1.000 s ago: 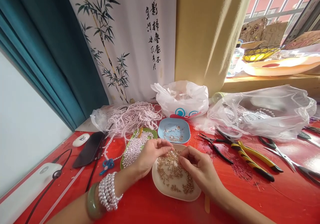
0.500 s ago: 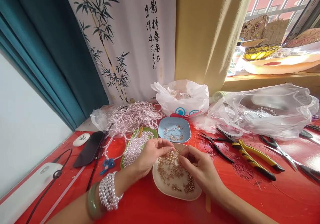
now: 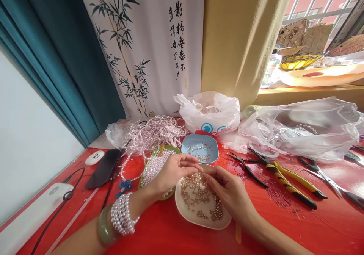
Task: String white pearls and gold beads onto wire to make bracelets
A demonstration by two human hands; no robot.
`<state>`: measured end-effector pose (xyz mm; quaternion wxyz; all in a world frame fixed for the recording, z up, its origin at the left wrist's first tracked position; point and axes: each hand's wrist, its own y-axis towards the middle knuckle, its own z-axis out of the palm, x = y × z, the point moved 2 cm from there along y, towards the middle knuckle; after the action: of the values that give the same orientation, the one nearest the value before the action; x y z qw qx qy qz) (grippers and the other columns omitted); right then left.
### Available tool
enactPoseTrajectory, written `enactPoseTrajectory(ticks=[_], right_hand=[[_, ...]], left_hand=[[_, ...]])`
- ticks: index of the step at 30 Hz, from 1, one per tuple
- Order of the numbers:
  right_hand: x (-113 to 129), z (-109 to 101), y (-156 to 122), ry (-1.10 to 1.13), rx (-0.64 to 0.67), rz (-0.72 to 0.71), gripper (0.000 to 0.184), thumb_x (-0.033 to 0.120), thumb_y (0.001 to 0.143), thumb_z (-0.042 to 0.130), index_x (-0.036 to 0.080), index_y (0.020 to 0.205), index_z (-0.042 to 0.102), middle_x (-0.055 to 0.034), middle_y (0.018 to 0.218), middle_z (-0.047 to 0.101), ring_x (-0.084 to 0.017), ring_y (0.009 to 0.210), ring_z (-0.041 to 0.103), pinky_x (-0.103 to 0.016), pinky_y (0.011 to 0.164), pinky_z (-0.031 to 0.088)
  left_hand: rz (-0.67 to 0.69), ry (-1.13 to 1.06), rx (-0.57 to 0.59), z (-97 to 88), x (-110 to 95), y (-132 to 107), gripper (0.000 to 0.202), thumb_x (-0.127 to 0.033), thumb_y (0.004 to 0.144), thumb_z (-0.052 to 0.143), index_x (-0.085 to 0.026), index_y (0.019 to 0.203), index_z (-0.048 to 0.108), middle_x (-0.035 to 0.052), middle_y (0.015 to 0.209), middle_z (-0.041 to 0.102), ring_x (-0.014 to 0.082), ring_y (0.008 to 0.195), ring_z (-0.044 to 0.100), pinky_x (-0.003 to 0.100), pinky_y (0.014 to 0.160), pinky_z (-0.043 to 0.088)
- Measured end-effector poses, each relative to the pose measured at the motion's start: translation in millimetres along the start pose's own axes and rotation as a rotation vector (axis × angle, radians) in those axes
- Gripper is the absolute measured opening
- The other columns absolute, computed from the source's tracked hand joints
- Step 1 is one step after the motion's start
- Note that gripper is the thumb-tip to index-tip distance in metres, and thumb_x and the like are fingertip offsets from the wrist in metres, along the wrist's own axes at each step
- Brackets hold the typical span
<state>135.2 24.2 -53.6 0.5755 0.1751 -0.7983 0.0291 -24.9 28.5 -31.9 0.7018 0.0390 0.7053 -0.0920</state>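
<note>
A cream dish (image 3: 182, 209) of small gold beads (image 3: 199, 198) sits on the red table in front of me. My left hand (image 3: 172, 169) hovers over its far left rim, fingers pinched together on something too small to name. My right hand (image 3: 227, 192) rests over the dish's right side, its fingertips pinched close to the left hand's. A pearl bracelet (image 3: 122, 215) and a green bangle (image 3: 104, 226) circle my left wrist. A green dish of pearl beads (image 3: 155, 166) lies just left of my left hand. A blue dish (image 3: 186, 147) with metal findings stands behind.
Pearl strands (image 3: 153, 132) pile at the back left beside a dark phone (image 3: 104, 168). Yellow-handled pliers (image 3: 292, 181), black pliers (image 3: 246, 168) and scissors (image 3: 327, 175) lie to the right. Plastic bags (image 3: 209, 113) line the back. A white device with a cable (image 3: 34, 209) sits far left.
Both hands stay pinched over the gold bead dish, fingertips slightly closer together. The view has shifted a little to the left.
</note>
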Motion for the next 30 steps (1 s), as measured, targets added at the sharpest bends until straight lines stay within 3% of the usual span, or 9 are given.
enactPoseTrajectory(ticks=[2,6,10,15,25,30], right_hand=[[-2,-1,0,0.020,-0.021,0.004,0.019,0.034,0.081,0.048,0.019,0.072,0.056,0.0018,0.057,0.058,-0.012,0.053,0.053,-0.021,0.051,0.042],[-5,-2,1,0.102,-0.060,0.002,0.018,0.035,0.080,0.051,0.019,0.074,0.056,0.0003,0.061,0.061,-0.013,0.057,0.058,-0.022,0.054,0.045],[-5,-3,3,0.181,-0.095,0.006,0.019,0.036,0.078,0.052,0.019,0.073,0.057,-0.0018,0.065,0.064,-0.013,0.059,0.059,-0.022,0.053,0.047],[-4,-4,2,0.228,-0.118,0.050,0.021,0.039,0.075,0.056,0.018,0.071,0.058,-0.0022,0.065,0.065,-0.013,0.059,0.060,-0.021,0.053,0.047],[-8,-5,4,0.249,-0.123,0.122,0.022,0.040,0.070,0.060,0.018,0.072,0.062,-0.0025,0.066,0.066,-0.013,0.059,0.060,-0.022,0.053,0.048],[-8,-2,3,0.320,-0.099,0.121,0.021,0.037,0.069,0.062,0.018,0.077,0.063,-0.0021,0.066,0.067,-0.014,0.059,0.062,-0.023,0.057,0.051]], left_hand=[[0.068,0.201,0.028,-11.2,-12,1,0.022,-0.020,0.068,0.063,-0.015,0.089,0.061,0.0072,0.084,0.068,0.0169,0.080,0.060,0.028,0.069,0.044],[0.140,0.694,-0.024,-45.0,-28,4,0.014,-0.019,0.071,0.055,-0.019,0.078,0.067,0.0042,0.083,0.067,0.0171,0.076,0.059,0.029,0.071,0.042],[0.134,0.845,-0.008,-67.2,-24,9,0.016,-0.017,0.069,0.052,-0.018,0.075,0.067,0.0032,0.077,0.067,0.0165,0.071,0.059,0.026,0.065,0.041],[0.047,1.001,0.116,-71.6,-13,15,0.015,-0.015,0.065,0.055,-0.017,0.074,0.067,0.0020,0.076,0.068,0.0146,0.069,0.059,0.024,0.063,0.040],[0.020,1.034,0.188,-78.5,2,18,0.012,-0.022,0.064,0.061,-0.018,0.074,0.067,0.0018,0.074,0.067,0.0146,0.065,0.057,0.024,0.061,0.037],[0.051,0.787,0.127,-69.3,-3,18,0.009,-0.023,0.065,0.062,-0.016,0.069,0.066,0.0021,0.070,0.065,0.0137,0.065,0.055,0.025,0.062,0.037]])
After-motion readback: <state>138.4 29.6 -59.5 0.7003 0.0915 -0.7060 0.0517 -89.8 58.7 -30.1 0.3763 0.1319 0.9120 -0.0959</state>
